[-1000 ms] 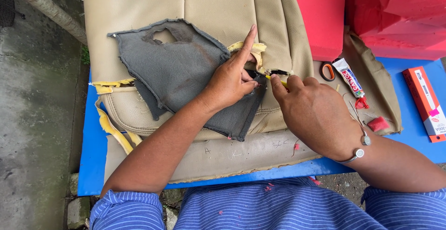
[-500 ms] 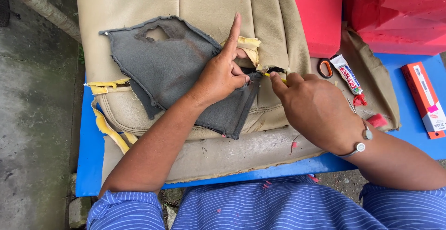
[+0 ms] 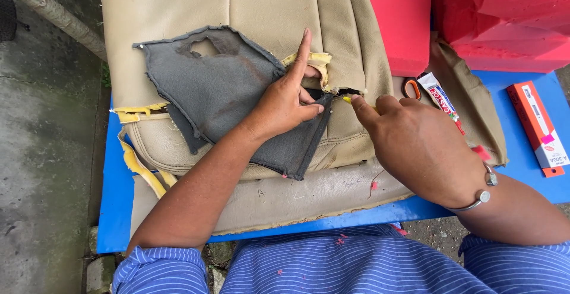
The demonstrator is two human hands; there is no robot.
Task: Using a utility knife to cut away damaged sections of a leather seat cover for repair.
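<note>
A beige leather seat cover [image 3: 255,9] with yellow foam backing lies on a blue table [image 3: 113,211]. A grey fabric piece [image 3: 219,92] rests on top of it. My left hand [image 3: 288,101] presses on the grey fabric's right edge, index finger pointing up along a torn gap with yellow foam [image 3: 317,62]. My right hand [image 3: 415,145] pinches a small yellow-tipped tool [image 3: 347,99] at the tear's edge, just right of my left hand. A metal bangle sits on my right wrist.
Red foam blocks [image 3: 493,15] stand at the back right. A glue tube [image 3: 442,101] and orange-handled scissors [image 3: 411,87] lie beside them, and an orange-and-white box [image 3: 537,128] lies on the table's right. Concrete ground [image 3: 41,151] is to the left.
My left index finger has straightened and points further up along the tear. My right hand holds its place at the tear with the small tool.
</note>
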